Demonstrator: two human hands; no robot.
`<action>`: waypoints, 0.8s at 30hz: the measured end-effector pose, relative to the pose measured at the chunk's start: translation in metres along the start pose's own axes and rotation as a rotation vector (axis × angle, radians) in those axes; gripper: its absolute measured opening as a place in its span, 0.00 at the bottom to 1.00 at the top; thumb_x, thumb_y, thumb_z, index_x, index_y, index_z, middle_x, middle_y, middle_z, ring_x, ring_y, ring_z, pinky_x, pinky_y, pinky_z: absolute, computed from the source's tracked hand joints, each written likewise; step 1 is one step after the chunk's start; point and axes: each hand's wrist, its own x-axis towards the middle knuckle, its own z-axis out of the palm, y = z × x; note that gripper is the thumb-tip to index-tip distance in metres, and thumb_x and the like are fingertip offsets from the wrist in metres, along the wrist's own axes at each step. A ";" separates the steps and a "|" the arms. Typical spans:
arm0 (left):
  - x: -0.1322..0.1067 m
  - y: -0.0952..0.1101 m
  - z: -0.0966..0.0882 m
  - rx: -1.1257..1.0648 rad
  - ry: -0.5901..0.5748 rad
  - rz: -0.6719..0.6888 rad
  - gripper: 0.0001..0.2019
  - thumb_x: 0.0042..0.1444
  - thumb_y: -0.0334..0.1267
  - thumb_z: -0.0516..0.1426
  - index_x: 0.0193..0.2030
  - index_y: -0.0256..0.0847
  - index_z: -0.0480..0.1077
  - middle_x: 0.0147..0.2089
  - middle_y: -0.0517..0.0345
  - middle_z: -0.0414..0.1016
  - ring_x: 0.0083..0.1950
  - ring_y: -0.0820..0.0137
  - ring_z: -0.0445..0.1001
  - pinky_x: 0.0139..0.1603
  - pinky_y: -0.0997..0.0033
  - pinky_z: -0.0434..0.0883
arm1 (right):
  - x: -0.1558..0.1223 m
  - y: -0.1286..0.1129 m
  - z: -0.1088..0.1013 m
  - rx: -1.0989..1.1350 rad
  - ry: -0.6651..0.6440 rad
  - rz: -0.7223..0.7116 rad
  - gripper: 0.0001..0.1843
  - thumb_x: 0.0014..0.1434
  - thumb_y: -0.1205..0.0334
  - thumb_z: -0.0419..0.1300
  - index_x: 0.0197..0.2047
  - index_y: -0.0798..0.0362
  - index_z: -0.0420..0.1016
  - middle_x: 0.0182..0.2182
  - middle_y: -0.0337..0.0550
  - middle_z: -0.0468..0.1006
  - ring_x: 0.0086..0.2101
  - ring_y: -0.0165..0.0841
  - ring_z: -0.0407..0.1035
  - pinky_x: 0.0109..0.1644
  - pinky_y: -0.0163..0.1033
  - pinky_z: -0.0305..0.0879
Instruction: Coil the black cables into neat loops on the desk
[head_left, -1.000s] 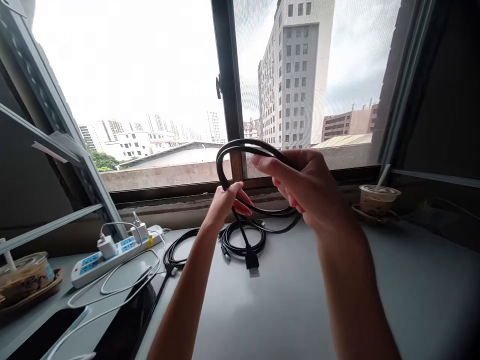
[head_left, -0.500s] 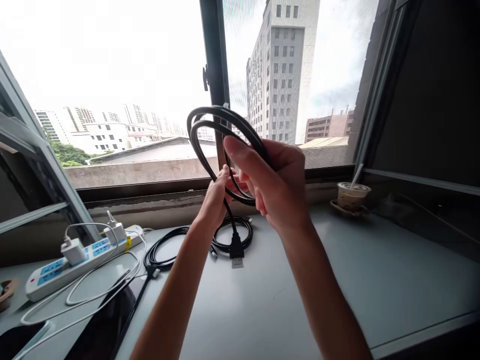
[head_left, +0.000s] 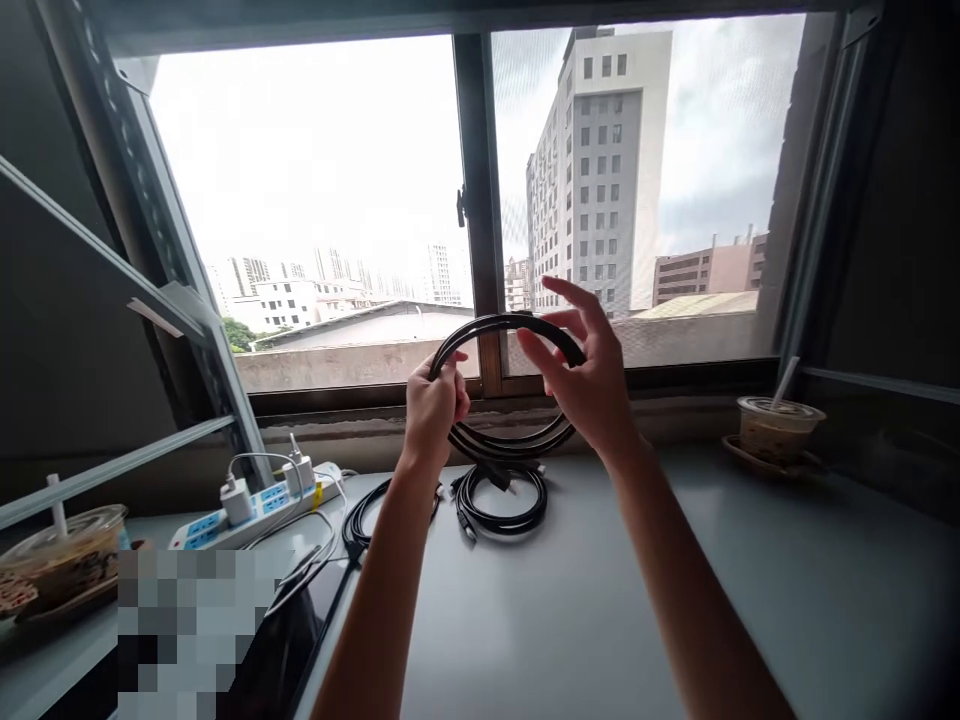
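Note:
A looped coil of black cable (head_left: 510, 322) hangs upright in the air above the desk. My left hand (head_left: 436, 408) is closed around its left side. At the coil's upper right, my right hand (head_left: 592, 375) has its thumb and fingers spread apart, with the cable passing between them. A dark plug end dangles at the bottom of the held loops. Below it, another coil of black cable (head_left: 504, 524) lies on the desk. A further black coil (head_left: 358, 522) lies to the left, partly hidden behind my left forearm.
On the left stands a white power strip (head_left: 262, 505) with chargers and white cords. A dark flat device (head_left: 281, 640) lies near it. Drink cups with straws stand at the right (head_left: 776, 430) and far left (head_left: 71, 560). The window (head_left: 480, 200) rises behind the desk (head_left: 525, 640).
My right hand has loosened from its grip and its fingers have spread. My left hand has closed around the coil. The held coil is lower against the window, and the view has shifted leftward.

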 end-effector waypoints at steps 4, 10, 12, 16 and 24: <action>-0.002 0.006 -0.005 -0.031 -0.094 -0.051 0.08 0.57 0.38 0.55 0.31 0.35 0.65 0.15 0.71 0.54 0.13 0.85 0.50 0.12 0.84 0.47 | -0.003 -0.001 0.001 -0.195 -0.051 -0.224 0.21 0.56 0.55 0.60 0.53 0.43 0.70 0.39 0.39 0.72 0.28 0.26 0.65 0.33 0.33 0.66; -0.005 0.020 -0.010 -0.076 -0.287 -0.164 0.18 0.53 0.39 0.60 0.20 0.37 0.55 0.15 0.71 0.50 0.13 0.88 0.46 0.12 0.86 0.44 | -0.002 0.008 0.000 -0.223 0.005 -0.273 0.17 0.58 0.57 0.59 0.51 0.45 0.74 0.35 0.38 0.71 0.25 0.24 0.61 0.29 0.33 0.61; -0.006 0.024 -0.012 -0.046 -0.316 -0.209 0.21 0.53 0.38 0.59 0.18 0.38 0.52 0.14 0.70 0.49 0.13 0.88 0.45 0.13 0.86 0.44 | -0.001 0.007 -0.001 -0.177 0.005 -0.255 0.15 0.58 0.57 0.59 0.49 0.45 0.75 0.34 0.38 0.71 0.25 0.25 0.62 0.30 0.33 0.61; -0.009 0.028 -0.014 -0.019 -0.370 -0.205 0.20 0.53 0.37 0.60 0.18 0.38 0.53 0.14 0.71 0.45 0.13 0.88 0.42 0.13 0.85 0.42 | 0.000 0.005 -0.002 -0.101 0.017 -0.177 0.12 0.59 0.60 0.57 0.44 0.47 0.78 0.32 0.39 0.71 0.25 0.25 0.63 0.29 0.33 0.61; -0.010 0.019 -0.005 -0.058 -0.279 -0.123 0.16 0.57 0.51 0.53 0.28 0.42 0.59 0.15 0.72 0.45 0.13 0.84 0.41 0.13 0.81 0.37 | 0.001 0.011 -0.001 -0.187 0.054 -0.263 0.11 0.58 0.66 0.56 0.41 0.49 0.78 0.32 0.40 0.74 0.33 0.29 0.67 0.36 0.35 0.63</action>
